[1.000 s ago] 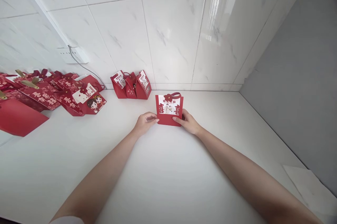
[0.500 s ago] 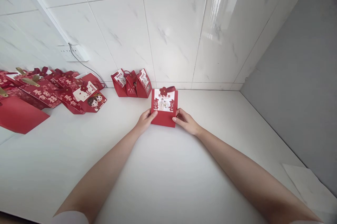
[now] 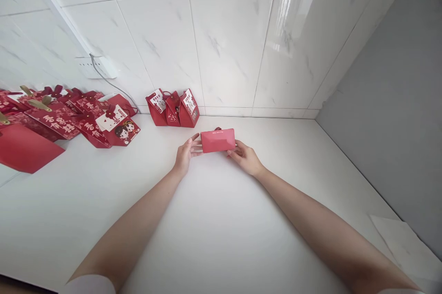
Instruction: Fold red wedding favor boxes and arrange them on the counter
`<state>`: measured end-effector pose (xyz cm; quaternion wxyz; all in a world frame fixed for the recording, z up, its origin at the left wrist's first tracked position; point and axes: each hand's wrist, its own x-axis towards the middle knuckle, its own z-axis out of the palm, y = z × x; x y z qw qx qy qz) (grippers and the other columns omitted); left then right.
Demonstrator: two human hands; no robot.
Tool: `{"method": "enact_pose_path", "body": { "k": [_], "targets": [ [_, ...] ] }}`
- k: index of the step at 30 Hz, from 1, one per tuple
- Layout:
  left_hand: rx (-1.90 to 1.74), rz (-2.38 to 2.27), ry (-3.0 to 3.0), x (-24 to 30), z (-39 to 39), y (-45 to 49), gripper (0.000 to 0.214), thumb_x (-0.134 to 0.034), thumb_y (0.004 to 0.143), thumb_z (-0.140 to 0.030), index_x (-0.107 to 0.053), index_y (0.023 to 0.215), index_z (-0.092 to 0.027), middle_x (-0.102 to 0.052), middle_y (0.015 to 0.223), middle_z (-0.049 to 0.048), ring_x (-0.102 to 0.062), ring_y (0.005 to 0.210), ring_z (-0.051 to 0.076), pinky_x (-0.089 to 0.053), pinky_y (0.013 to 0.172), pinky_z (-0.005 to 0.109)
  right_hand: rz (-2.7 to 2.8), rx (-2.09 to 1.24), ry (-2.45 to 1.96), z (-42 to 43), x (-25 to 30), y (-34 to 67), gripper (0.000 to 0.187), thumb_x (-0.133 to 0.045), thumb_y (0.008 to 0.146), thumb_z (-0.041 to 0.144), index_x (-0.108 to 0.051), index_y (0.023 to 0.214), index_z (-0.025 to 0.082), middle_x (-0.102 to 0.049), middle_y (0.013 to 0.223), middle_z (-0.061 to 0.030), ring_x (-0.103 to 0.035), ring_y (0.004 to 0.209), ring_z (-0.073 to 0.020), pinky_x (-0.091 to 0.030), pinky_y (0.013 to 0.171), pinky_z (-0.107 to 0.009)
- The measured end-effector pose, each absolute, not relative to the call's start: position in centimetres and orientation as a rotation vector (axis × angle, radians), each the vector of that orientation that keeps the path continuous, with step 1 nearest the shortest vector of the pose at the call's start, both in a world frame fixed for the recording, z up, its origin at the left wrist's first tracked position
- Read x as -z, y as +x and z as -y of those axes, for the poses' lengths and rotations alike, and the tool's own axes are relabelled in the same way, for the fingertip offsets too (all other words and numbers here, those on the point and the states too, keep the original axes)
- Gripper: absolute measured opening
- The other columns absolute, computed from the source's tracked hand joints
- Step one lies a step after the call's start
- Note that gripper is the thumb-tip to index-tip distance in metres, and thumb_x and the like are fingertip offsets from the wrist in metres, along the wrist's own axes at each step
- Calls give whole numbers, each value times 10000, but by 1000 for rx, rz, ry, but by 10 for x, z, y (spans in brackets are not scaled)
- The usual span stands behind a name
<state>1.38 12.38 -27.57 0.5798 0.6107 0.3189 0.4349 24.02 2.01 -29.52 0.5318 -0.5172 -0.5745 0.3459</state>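
Observation:
A small red gift box [image 3: 218, 140] is held between both my hands just above the white counter [image 3: 214, 220], tipped so that its plain red bottom faces me. My left hand [image 3: 185, 152] grips its left end with the fingers partly spread. My right hand [image 3: 244, 157] grips its right end with fingertips on the lower edge. The printed front and the handle are turned away, with only a bit of the handle showing behind the top edge.
Three folded red gift boxes [image 3: 173, 108] stand against the tiled wall behind my hands. A pile of flat red boxes [image 3: 65, 119] lies at the left, under a wall socket [image 3: 96, 67] with a cable. A white sheet [image 3: 404, 245] lies at the right, by a grey wall.
The box showed its printed front upright between my hands. It has been tipped back, so its plain bottom now faces me, and my left fingers have spread.

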Motion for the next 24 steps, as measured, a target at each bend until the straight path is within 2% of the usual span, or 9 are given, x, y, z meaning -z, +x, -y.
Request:
{"method": "enact_pose_path", "body": {
  "k": [3,10,13,16,18,22,24],
  "targets": [
    [-1044,-738,1407,275,-123,13,541,-491,875,-615,-737,1031,-159,-499,1448,135,-644,1058,289,-548,810,400,1389,-754,-1263,-18,293,238,368,-569,893,338,-553,1247,236,-723,1008,-49,-694,899,-211,-527,888,-382],
    [-1027,-737,1415,278,-124,12,561,-543,860,-585,-681,1160,-132,-583,1355,163,-654,1031,272,-562,816,405,1392,-708,-1269,-19,295,239,381,-546,904,341,-541,1269,232,-725,964,-45,-692,883,-207,-539,871,-389],
    [-1032,-754,1453,280,-126,12,562,-544,860,-579,-665,1181,-135,-647,1261,159,-670,973,254,-550,819,394,1402,-643,-1281,-17,292,238,409,-546,907,337,-519,1304,246,-701,1108,-63,-675,987,-226,-551,853,-390],
    [-996,-803,1502,280,-126,12,577,-481,879,-612,-685,1118,-128,-711,1103,147,-672,956,258,-529,828,389,1409,-516,-1222,-13,288,236,478,-555,918,353,-452,1378,276,-589,1335,-70,-592,1178,-245,-563,869,-386],
    [-942,-838,1548,281,-126,13,587,-457,882,-631,-699,1078,-133,-721,1038,135,-662,989,266,-514,858,395,1414,-458,-1190,-10,285,234,473,-551,933,375,-443,1384,285,-538,1398,-71,-578,1197,-241,-568,887,-387],
    [-867,-872,1796,283,-125,17,475,-581,834,-590,-748,970,-167,-638,1236,110,-590,1154,269,-434,1017,378,1447,-295,-1212,-6,284,229,387,-519,959,383,-502,1333,283,-422,1506,-87,-608,1151,-245,-602,837,-384],
    [-829,-894,1862,283,-125,18,501,-546,847,-613,-744,1033,-192,-609,1294,101,-552,1214,277,-397,1056,395,1510,-191,-1196,-4,284,228,338,-493,974,348,-533,1304,285,-377,1536,-80,-582,1202,-250,-586,895,-397]
  ]
}}
